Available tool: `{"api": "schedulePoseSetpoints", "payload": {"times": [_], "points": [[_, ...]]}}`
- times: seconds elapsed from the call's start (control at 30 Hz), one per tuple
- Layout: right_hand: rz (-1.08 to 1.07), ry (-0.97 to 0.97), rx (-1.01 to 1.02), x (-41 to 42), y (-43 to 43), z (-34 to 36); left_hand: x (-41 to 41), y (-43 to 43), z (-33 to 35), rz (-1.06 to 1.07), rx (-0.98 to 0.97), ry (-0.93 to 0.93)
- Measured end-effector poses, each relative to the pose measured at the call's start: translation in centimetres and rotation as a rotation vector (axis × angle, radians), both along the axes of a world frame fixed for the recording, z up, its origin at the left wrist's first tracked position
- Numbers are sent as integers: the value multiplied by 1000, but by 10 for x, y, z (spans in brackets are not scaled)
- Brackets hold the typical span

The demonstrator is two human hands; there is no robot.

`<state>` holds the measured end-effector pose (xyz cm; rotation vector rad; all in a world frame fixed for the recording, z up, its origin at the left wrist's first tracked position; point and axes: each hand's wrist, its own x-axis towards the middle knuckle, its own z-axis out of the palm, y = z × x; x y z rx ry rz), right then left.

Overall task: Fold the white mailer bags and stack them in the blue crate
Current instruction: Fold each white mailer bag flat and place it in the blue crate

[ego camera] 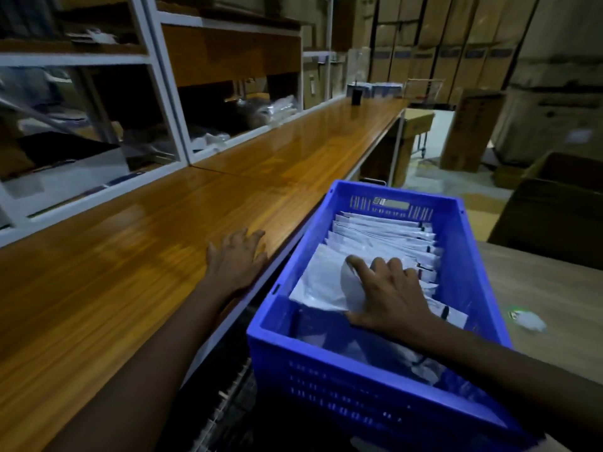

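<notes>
Fingers (360,267) of our right hand (391,298) lie spread, pressing the top bag (316,282) into the crate (326,370); if we lift off quickly, its fold may spring open. Our left hand (236,256) rests flat on the worktop (130,256).

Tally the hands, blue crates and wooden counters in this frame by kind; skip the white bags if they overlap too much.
Blue plastic crate: 1
Long glossy wooden counter: 1
White folded mailer bags: overlapping row in the crate, not countable
Bare hands: 2 (left hand flat on the counter, right hand on the bags)
Total counted: 4
</notes>
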<state>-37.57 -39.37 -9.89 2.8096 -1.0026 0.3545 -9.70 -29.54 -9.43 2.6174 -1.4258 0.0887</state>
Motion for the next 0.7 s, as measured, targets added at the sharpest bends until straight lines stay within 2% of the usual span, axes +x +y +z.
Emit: {"api": "schedulePoseSetpoints", "payload": {"times": [0.13,0.27,0.53,0.7], "points": [[161,143,-36,-2,14,-44,4,-6,-1,28,13,61],[171,307,-91,6,7,-71,5,-2,-2,14,-20,50],[223,296,-241,10,8,-84,6,-2,-4,19,-36,60],[152,292,-164,18,0,-79,4,-2,-3,17,-51,49]]}}
